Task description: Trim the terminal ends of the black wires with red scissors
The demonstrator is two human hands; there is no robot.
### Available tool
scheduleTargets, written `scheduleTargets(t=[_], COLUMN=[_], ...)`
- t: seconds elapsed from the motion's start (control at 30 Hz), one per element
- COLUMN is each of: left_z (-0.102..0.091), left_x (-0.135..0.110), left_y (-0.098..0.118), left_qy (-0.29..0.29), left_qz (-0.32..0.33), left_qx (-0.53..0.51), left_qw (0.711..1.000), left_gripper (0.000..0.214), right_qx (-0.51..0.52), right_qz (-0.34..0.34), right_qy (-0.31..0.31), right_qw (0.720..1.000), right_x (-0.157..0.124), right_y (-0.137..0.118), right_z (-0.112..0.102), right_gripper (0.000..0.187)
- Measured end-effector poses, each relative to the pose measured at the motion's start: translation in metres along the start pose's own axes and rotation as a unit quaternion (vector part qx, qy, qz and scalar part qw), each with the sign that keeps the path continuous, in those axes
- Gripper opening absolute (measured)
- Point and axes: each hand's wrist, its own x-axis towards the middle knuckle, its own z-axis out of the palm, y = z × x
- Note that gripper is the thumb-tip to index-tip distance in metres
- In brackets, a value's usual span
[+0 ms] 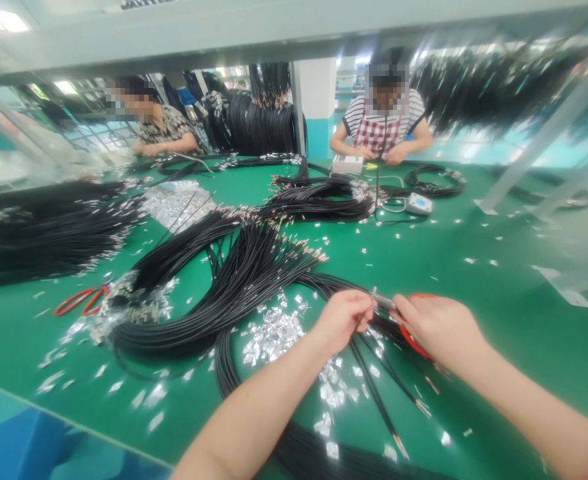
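My left hand (pixel 341 319) is closed in a pinch on the end of a thin black cable (pixel 373 294), above the table's right-middle part. My right hand (pixel 439 325) grips red-handled scissors (pixel 414 345), whose metal blades point left and meet or nearly meet the cable end at my left fingertips. Whether the blades touch it I cannot tell. Below both hands run loose black cables (pixel 374 393) with stripped, coppery ends. A pile of silvery foil scraps (pixel 274 335) lies left of my left hand, beside a large curved bundle of black cables (pixel 214 300).
Second red-handled scissors (pixel 81 302) lie at the left on the green table (pixel 474 267). More cable bundles (pixel 49 233) cover the left side. A small white device (pixel 419 204) stands farther back. Two people (pixel 387 130) work across the table. A shelf beam (pixel 274 30) crosses overhead.
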Motion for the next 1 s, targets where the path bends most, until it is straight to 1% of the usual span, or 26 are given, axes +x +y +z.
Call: scheduleTargets(t=[0.17,0.27,0.33,0.4,0.43,0.47,0.5,0.53,0.6,0.7,0.77,0.83,0.87,0.9,0.93,0.97,1.0], left_z=[-0.002,-0.002,-0.002,-0.001,-0.001,-0.001,-0.001,-0.001,-0.001,-0.001,-0.001,-0.001,-0.001,-0.001,-0.001,-0.001,-0.001], left_x=[0.001,0.001,0.001,0.0,0.0,0.0,0.0,0.0,0.0,0.0,0.0,0.0,0.001,0.001,0.001,0.001,0.001], left_y=[-0.005,-0.006,-0.005,-0.004,-0.004,-0.004,-0.004,-0.004,-0.004,-0.006,-0.006,-0.007,-0.007,-0.007,-0.007,-0.006,-0.006], left_qy=[0.007,-0.004,-0.017,-0.016,-0.012,-0.009,-0.008,-0.009,-0.011,-0.013,-0.011,-0.001,0.006,0.012,0.016,0.018,0.02], left_qz=[0.017,0.022,0.04,0.055,0.056,0.055,0.052,0.051,0.055,0.066,0.075,0.083,0.087,0.092,0.098,0.105,0.111], left_qx=[0.024,0.034,0.033,0.023,0.019,0.016,0.015,0.017,0.024,0.028,0.029,0.033,0.036,0.039,0.042,0.044,0.043], left_qw=[1.0,0.999,0.999,0.998,0.998,0.998,0.998,0.999,0.998,0.997,0.997,0.996,0.996,0.995,0.994,0.993,0.993], left_gripper=[0.021,0.021,0.021,0.021,0.021,0.021,0.022,0.022,0.022,0.022,0.021,0.02,0.02,0.019,0.019,0.018,0.018], right_qx=[-0.033,-0.02,0.018,0.077,0.117,0.165,0.219,0.276,0.379,0.494,0.552,0.586,0.591,0.585,0.565,0.528,0.474], right_qz=[-0.005,0.004,0.028,0.079,0.113,0.152,0.191,0.226,0.275,0.307,0.32,0.331,0.333,0.331,0.325,0.313,0.295], right_qy=[-0.034,-0.044,-0.034,-0.012,-0.004,0.0,0.0,-0.001,-0.003,0.009,0.036,0.073,0.085,0.092,0.094,0.089,0.084], right_qw=[0.999,0.999,0.999,0.994,0.987,0.974,0.957,0.934,0.883,0.814,0.769,0.736,0.73,0.734,0.753,0.784,0.825], right_x=[-0.003,-0.004,-0.007,-0.01,-0.011,-0.012,-0.013,-0.012,-0.009,0.001,0.009,0.015,0.017,0.017,0.017,0.015,0.012], right_y=[-0.004,-0.002,0.003,0.007,0.008,0.008,0.007,0.005,-0.002,-0.016,-0.025,-0.031,-0.033,-0.034,-0.033,-0.032,-0.029], right_z=[-0.003,-0.005,-0.005,-0.003,-0.001,0.002,0.004,0.007,0.011,0.015,0.015,0.016,0.017,0.018,0.02,0.022,0.024], right_gripper=[0.025,0.026,0.029,0.03,0.029,0.028,0.026,0.025,0.028,0.035,0.037,0.037,0.036,0.036,0.034,0.032,0.029])
